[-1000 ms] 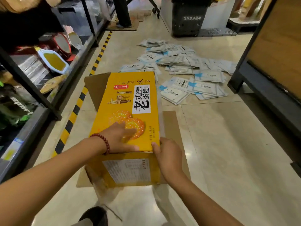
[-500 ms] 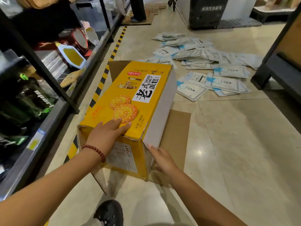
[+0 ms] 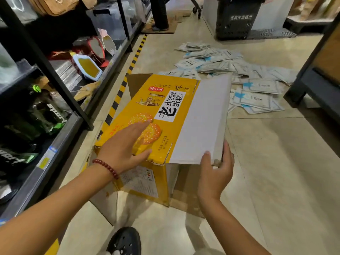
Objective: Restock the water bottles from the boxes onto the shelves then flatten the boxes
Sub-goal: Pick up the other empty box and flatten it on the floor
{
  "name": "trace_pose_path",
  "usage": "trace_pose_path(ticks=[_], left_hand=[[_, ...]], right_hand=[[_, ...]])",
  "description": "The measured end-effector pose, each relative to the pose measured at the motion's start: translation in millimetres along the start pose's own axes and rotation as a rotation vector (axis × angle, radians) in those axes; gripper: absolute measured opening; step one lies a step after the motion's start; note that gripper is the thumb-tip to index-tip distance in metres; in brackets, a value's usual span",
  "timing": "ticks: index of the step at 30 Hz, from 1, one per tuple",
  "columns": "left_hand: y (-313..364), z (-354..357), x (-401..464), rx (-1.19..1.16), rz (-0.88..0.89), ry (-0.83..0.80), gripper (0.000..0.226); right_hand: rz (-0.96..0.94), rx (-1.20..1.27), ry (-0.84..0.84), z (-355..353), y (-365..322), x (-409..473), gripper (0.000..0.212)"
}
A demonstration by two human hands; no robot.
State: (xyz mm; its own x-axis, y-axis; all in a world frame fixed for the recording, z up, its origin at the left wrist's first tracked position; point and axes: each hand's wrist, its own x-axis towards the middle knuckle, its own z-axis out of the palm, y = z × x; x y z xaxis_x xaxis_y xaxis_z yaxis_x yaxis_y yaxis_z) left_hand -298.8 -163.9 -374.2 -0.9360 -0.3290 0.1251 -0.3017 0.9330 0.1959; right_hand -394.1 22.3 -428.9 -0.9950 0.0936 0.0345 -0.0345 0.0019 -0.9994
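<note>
Shop aisle floor (image 3: 276,172): yellow box (image 3: 165,111) beside the shelf (image 3: 60,137). Left hand (image 3: 125,146) flat on top, right hand (image 3: 215,168) gripping white flap (image 3: 202,122). Risk: box springs open or slides onto packets (image 3: 255,89).

One yellow cake box (image 3: 165,115) sits mid-frame, with two hands on it: left hand (image 3: 125,144), right hand (image 3: 215,170). One black shoe (image 3: 125,240) at bottom centre. One black basket (image 3: 237,21) at upper right. Pale packets (image 3: 220,61) too many to count.
</note>
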Motion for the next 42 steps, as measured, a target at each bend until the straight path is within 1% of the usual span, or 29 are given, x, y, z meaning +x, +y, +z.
trace_pose_path(ticks=[2,3,5,7,9,10,11,12,13,15,16,18,19,21,22,23,24,25,26,27,28,29,30,32,34,36,38,40,42], left_hand=[[3.4,-13.6,3.4,-0.098,0.039,0.237,0.076],[6.1,-20.2,5.4,-0.142,0.058,0.358,0.071],[13.4,-32.6,9.6,-0.207,0.091,0.555,0.061],[21.3,-43.2,12.7,-0.249,0.123,0.685,0.053],[27.6,-48.5,13.9,-0.266,0.133,0.719,0.048],[30.0,-48.2,14.3,-0.268,0.130,0.687,0.047],[31.6,-44.4,14.1,-0.272,0.120,0.607,0.047],[32.6,-37.6,14.3,-0.278,0.100,0.474,0.050],[33.6,-27.8,13.8,-0.274,0.072,0.305,0.056],[31.9,-0.2,10.3,-0.214,0.028,-0.019,0.065],[29.3,13.9,7.5,-0.183,0.017,-0.143,0.065],[23.4,33.8,0.6,-0.125,0.038,-0.287,0.070],[20.2,39.1,-1.4,-0.090,0.059,-0.317,0.078],[16.6,42.5,-1.8,-0.052,0.054,-0.344,0.089],[17.2,42.6,-0.6,-0.044,0.041,-0.352,0.091],[19.6,42.4,1.1,-0.032,0.030,-0.359,0.093],[22.9,42.1,3.4,-0.011,0.024,-0.362,0.093],[25.6,43.0,7.0,0.013,0.023,-0.357,0.092],[27.4,44.1,11.7,0.036,0.028,-0.340,0.089],[27.8,44.9,17.2,0.058,0.038,-0.315,0.081],[26.4,45.5,23.1,0.077,0.044,-0.294,0.068],[24.6,45.4,29.6,0.093,0.042,-0.286,0.051],[22.9,44.5,35.7,0.095,0.044,-0.274,0.039],[21.3,43.5,46.2,0.081,0.043,-0.244,0.032],[22.1,44.6,55.4,0.051,0.012,-0.242,0.033],[23.8,48.3,65.2,0.045,-0.029,-0.279,0.039],[22.1,52.7,74.0,0.092,-0.052,-0.304,0.049],[16.8,55.3,81.6,0.144,-0.105,-0.332,0.070],[11.4,56.4,86.5,0.148,-0.184,-0.400,0.092]], right_hand=[[-0.257,0.021,-0.108,7.9,-19.5,-5.7,0.056],[-0.358,0.013,-0.202,14.0,-25.7,-9.6,0.060],[-0.508,-0.072,-0.456,27.9,-27.0,-16.3,0.068],[-0.658,-0.273,-0.736,40.4,-17.7,-20.7,0.071],[-0.689,-0.496,-0.945,47.7,-0.5,-27.2,0.068],[-0.669,-0.552,-1.002,48.3,8.5,-28.8,0.065],[-0.670,-0.558,-1.019,47.4,16.4,-29.4,0.060],[-0.689,-0.530,-1.010,45.9,23.6,-28.4,0.053],[-0.706,-0.481,-0.997,43.6,28.7,-26.2,0.045],[-0.681,-0.375,-0.984,38.9,33.9,-17.9,0.033],[-0.680,-0.371,-0.950,35.7,33.4,-12.2,0.030],[-0.713,-0.476,-0.850,27.2,30.3,-0.1,0.033],[-0.709,-0.578,-0.843,22.0,25.6,5.7,0.039],[-0.701,-0.865,-0.897,12.6,17.0,14.1,0.051],[-0.704,-0.993,-0.936,7.9,14.9,17.0,0.051],[-0.691,-1.054,-0.971,3.5,12.9,18.7,0.049],[-0.646,-1.061,-1.021,-0.5,10.1,19.6,0.046],[-0.560,-1.034,-1.100,-4.0,7.4,21.2,0.042],[-0.416,-0.976,-1.209,-6.8,5.2,23.9,0.038],[-0.238,-0.912,-1.328,-8.1,3.4,26.8,0.032],[-0.112,-0.869,-1.427,-8.4,3.1,30.1,0.027],[-0.094,-0.865,-1.472,-7.0,3.4,34.2,0.022],[-0.146,-0.894,-1.441,-3.3,6.0,39.2,0.020],[-0.279,-0.953,-1.215,8.9,10.2,53.2,0.021],[-0.314,-0.930,-0.979,25.8,12.0,70.7,0.022],[-0.275,-0.847,-0.834,44.4,9.1,87.4,0.024],[-0.216,-0.758,-0.765,63.4,7.6,101.7,0.029],[-0.123,-0.669,-0.760,81.0,9.8,113.0,0.038],[-0.008,-0.554,-0.790,97.4,18.5,123.3,0.046]])
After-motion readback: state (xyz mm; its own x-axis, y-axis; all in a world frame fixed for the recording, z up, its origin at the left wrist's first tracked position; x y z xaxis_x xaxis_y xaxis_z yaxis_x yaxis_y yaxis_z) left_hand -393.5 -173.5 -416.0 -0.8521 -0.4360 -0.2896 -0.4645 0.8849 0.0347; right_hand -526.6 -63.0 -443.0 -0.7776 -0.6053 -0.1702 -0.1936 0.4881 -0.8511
